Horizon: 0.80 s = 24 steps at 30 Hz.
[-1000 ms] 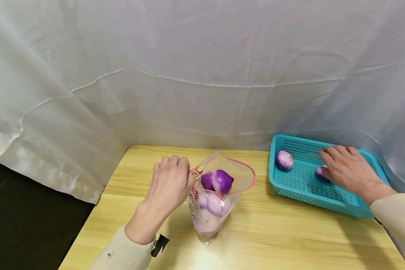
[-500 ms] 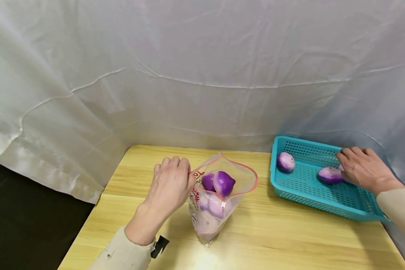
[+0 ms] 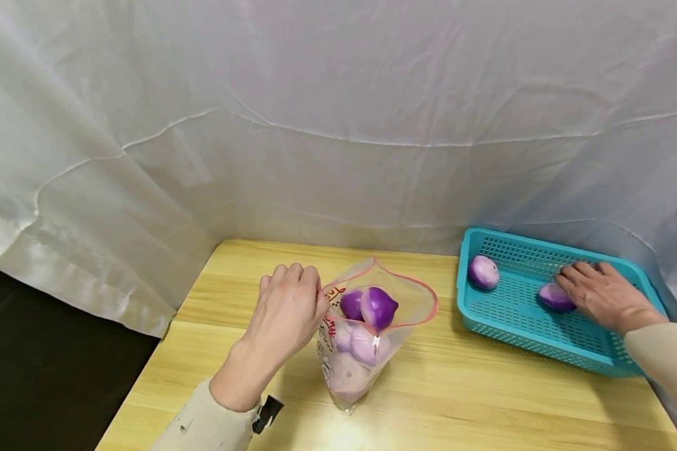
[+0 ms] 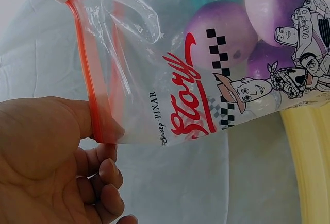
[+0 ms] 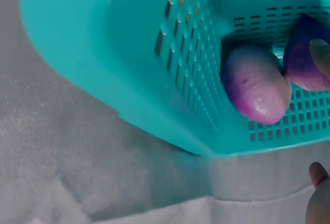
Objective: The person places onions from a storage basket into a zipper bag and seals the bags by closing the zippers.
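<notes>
Leftward goes the right hand (image 3: 606, 297) since the last look, inside the turquoise basket (image 3: 508, 305) by the tabletop (image 3: 440, 401)'s far right corner! Fingertip (image 5: 322, 55) on a purple vegetable (image 5: 300, 62), though clamped or not, I can't tell. Left hand (image 3: 288, 307) pinches the plastic bag (image 4: 136, 95)'s rim mid-tabletop, more vegetables (image 3: 379, 308) showing inside.

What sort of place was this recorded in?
Probably a makeshift booth for tabletop work, though the wider room is out of view: pale cloth hangs behind and beside a wood-grain table, which bears a teal basket.
</notes>
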Tool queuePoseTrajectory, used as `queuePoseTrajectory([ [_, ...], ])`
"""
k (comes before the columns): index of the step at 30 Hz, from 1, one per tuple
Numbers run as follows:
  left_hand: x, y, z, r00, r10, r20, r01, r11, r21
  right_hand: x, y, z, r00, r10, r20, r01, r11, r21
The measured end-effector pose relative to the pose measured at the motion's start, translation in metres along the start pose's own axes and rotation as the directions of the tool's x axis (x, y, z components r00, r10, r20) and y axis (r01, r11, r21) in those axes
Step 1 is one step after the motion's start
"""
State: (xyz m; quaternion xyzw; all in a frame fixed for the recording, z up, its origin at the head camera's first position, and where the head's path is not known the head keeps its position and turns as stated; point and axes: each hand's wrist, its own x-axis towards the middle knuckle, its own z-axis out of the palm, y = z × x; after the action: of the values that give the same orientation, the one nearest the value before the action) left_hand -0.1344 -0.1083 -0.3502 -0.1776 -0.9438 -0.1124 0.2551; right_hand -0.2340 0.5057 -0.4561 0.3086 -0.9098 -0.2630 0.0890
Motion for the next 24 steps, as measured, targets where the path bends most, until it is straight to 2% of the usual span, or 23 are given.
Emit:
queuePoseTrajectory([
  [7,-0.001,-0.001,-0.001,1.0,-0.001,0.001,0.001,1.0,0.004,0.0,-0.003,0.009,0.998,-0.017,0.068,0.018,1.0,-0.018],
  [18,-0.001,-0.002,-0.001,1.0,-0.007,0.025,0.007,1.0,0.001,0.014,-0.005,0.017,0.997,-0.059,0.053,0.061,0.998,-0.034],
  [21,-0.001,-0.001,-0.001,0.999,-0.021,0.048,0.021,1.0,-0.002,0.019,-0.006,0.02,0.997,-0.071,0.033,0.073,0.996,-0.043],
  [24,-0.001,-0.001,-0.001,0.997,-0.041,0.072,0.041,0.999,-0.008,0.024,-0.007,0.023,0.995,-0.089,-0.036,0.087,0.995,-0.049],
])
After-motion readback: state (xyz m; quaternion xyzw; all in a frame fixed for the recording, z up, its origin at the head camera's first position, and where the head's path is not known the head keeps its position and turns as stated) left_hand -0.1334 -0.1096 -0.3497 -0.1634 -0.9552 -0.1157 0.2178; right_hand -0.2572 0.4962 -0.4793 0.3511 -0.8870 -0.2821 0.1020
